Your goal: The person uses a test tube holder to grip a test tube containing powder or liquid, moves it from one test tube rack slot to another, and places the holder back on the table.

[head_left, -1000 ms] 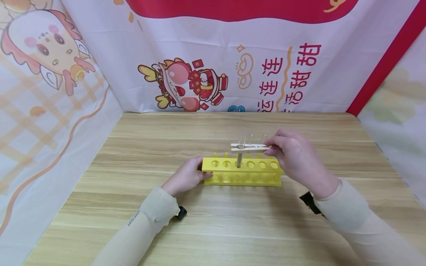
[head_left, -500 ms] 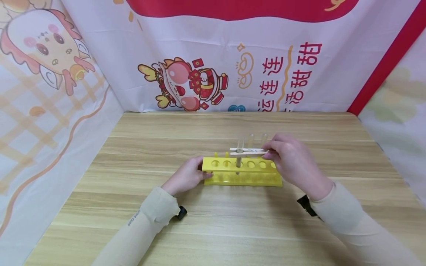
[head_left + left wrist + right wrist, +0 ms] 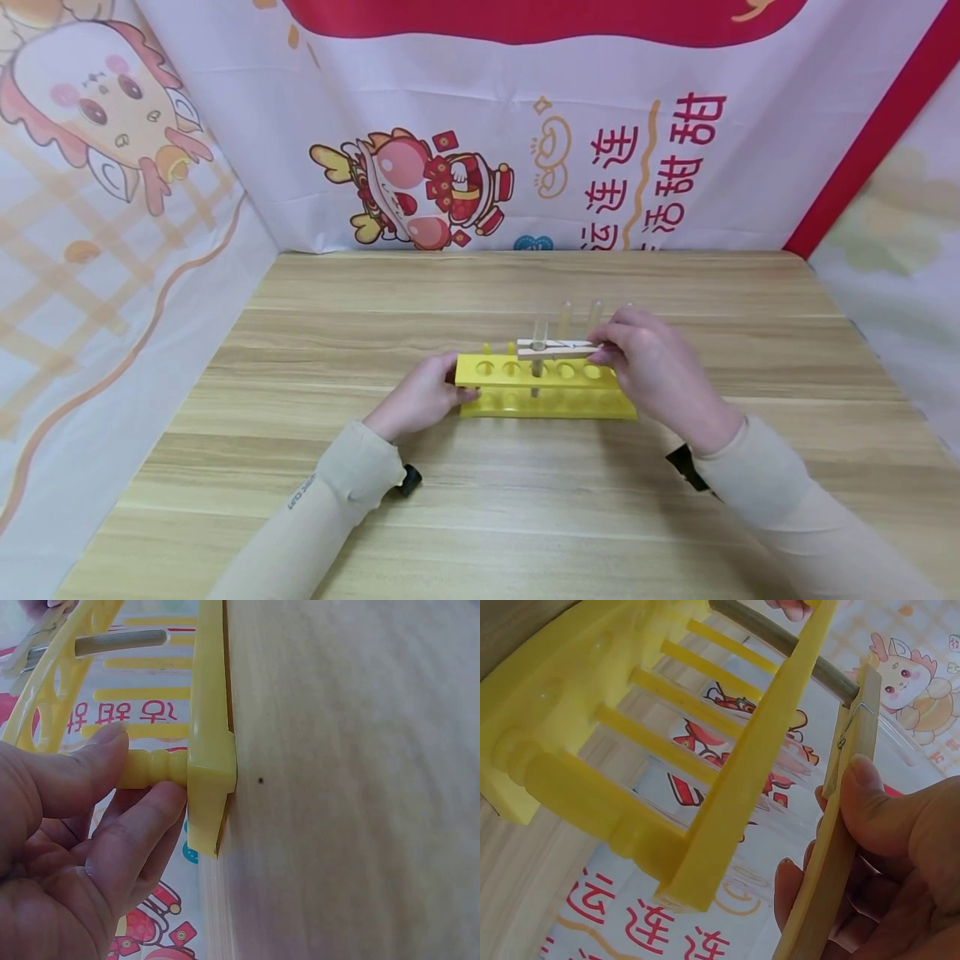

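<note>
My left hand [image 3: 420, 396] holds the left end of a yellow test tube rack [image 3: 547, 409], which stands on the table. In the left wrist view, thumb and fingers are around its end post [image 3: 154, 768]. My right hand [image 3: 663, 367] pinches a wooden test tube clamp [image 3: 566, 352] from the right, just above the rack's top bar. The clamp's far end is around the upper part of a glass test tube [image 3: 537, 367] with grey-brown contents. That tube stands upright through a hole left of the rack's middle, its lower end near the base. In the right wrist view, my thumb presses the clamp's wooden side [image 3: 855, 739].
Clear, rounded-end test tubes [image 3: 566, 314] stand behind the rack on its right half, partly hidden by my right hand. Yellow pegs [image 3: 511, 348] show at the back left. A printed cloth [image 3: 450, 75] hangs behind the wood-grain table [image 3: 375, 308].
My right hand has lowered the clamp and the test tube, so the tube reaches deeper through the rack's hole. The left hand and rack have stayed in place.
</note>
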The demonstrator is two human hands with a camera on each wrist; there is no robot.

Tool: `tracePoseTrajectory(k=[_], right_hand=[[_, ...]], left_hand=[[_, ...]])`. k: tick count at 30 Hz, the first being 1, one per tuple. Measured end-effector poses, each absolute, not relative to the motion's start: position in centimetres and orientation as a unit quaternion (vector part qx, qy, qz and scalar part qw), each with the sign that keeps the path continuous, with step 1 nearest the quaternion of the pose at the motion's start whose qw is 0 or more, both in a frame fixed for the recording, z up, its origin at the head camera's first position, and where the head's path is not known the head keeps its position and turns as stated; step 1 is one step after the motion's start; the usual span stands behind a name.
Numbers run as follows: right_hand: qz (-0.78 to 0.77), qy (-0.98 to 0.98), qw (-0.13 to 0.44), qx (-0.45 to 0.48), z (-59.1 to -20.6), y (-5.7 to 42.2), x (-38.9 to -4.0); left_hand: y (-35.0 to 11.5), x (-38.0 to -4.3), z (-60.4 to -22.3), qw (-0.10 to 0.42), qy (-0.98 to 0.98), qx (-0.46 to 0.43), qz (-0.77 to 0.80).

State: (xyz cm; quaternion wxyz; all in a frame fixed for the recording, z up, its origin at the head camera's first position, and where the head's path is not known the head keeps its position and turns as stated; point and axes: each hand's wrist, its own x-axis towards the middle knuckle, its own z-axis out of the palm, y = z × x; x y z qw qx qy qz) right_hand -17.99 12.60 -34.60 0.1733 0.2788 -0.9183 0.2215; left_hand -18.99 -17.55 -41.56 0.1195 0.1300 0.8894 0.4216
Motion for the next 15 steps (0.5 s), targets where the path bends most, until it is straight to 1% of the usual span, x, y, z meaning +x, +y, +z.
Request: tracePoseTrajectory(k=[15], right_hand=[[0.211,-0.916,0.185,0.286,-35.66,12.60,-18.29]], left_hand=[[-17.55,-18.97,-41.58,0.120,0.886,0.131,0.428]])
